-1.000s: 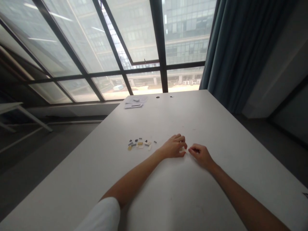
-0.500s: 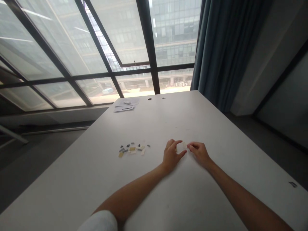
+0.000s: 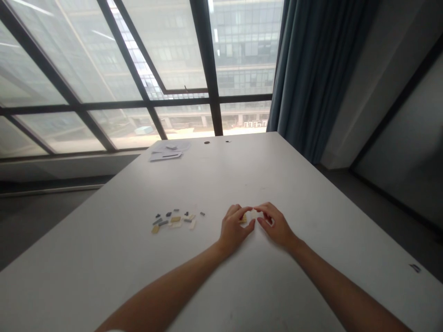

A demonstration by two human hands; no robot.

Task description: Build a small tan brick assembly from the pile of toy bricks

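Observation:
A small assembly of pale, cream-coloured toy building bricks [image 3: 254, 214] sits between my two hands, with a tan studded part at its left side. My left hand [image 3: 232, 228] is curled around its left end, fingers at the far side and thumb at the near side. From the right, my right hand [image 3: 276, 224] closes on the other end with thumb and fingertips. The fingers partly hide the assembly, so its full shape cannot be made out. To the left lies a loose group of building bricks [image 3: 176, 219] in grey, black, tan and cream.
The white table [image 3: 207, 276] stretches to the windows. Papers [image 3: 166, 151] with a dark pen-like item lie at its far left corner. A round dark spot [image 3: 206, 142] and a small dark object [image 3: 415, 268] are near the edges. A blue curtain [image 3: 308, 78] hangs at the right.
My right hand has moved in from pinching at the assembly's right edge to a wider hold on it. A tan part now shows by my left fingers. The view has shifted slightly right.

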